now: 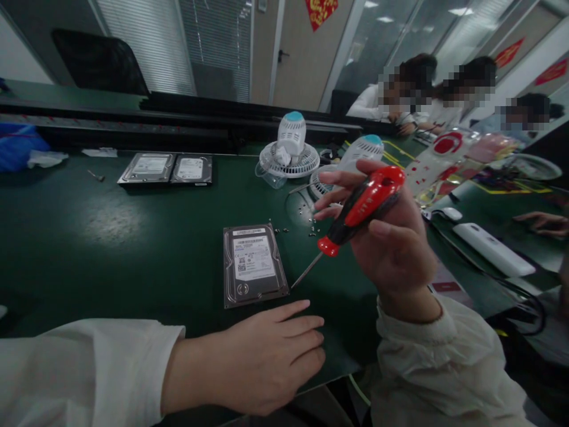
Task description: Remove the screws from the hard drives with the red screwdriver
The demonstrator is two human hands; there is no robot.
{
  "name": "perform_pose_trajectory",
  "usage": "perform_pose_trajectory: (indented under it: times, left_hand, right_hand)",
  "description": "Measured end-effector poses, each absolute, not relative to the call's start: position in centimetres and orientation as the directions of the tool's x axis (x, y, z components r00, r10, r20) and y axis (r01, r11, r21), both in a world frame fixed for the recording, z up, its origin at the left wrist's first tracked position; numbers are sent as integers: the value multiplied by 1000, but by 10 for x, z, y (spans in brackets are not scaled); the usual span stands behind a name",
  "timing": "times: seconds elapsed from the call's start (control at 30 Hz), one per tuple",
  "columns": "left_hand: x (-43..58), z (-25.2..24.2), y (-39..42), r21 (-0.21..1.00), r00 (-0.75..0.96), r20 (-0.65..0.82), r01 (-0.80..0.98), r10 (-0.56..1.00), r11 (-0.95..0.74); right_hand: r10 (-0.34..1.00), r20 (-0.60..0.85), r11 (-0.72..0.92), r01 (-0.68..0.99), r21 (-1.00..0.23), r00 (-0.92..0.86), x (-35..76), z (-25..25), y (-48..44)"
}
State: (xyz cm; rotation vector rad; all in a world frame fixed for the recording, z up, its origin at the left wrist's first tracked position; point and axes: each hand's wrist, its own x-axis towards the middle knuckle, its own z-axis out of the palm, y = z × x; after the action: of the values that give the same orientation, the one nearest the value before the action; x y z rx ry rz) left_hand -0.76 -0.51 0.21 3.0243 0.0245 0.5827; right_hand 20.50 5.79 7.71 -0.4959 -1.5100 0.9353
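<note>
A hard drive point(254, 264) lies label up on the green table, in the middle of the head view. My right hand point(391, 243) grips a red and black screwdriver point(361, 209) by its handle, some fingers lifted away from it. The screwdriver slants down to the left, its tip close to the drive's near right corner; whether they touch I cannot tell. Below the drive's near edge, my left hand point(267, 356) lies flat with fingers extended, holding nothing. Several tiny screws point(312, 228) are scattered beyond the drive's right side.
Two more hard drives point(165, 169) lie at the back left. White fans point(291, 145) stand at the back, one partly behind my right hand. To the right are a white power strip point(493, 249), cables and another person's hand point(544, 224). People sit farther back.
</note>
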Motion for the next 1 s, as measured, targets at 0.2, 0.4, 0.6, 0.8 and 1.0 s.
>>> perform_pose_trajectory:
  times: [0.2, 0.4, 0.6, 0.8, 1.0]
  left_hand:
    - [-7, 0, -6, 72, 936, 347, 43, 65, -996]
    - [-7, 1, -7, 75, 940, 336, 36, 59, -997]
    - [-7, 1, -7, 88, 939, 336, 47, 74, -995]
    - [-7, 0, -7, 106, 934, 347, 49, 83, -993]
    - [-6, 1, -6, 120, 932, 350, 59, 98, -991]
  right_hand:
    - [724, 682, 676, -91, -731, -97, 202, 76, 51]
    - [739, 657, 632, -186, -752, -146, 202, 76, 52]
    - [764, 623, 597, -181, -781, -167, 204, 78, 51]
    - [696, 713, 709, -77, -701, -85, 203, 75, 54]
    - [772, 608, 572, -215, -792, -184, 205, 78, 53]
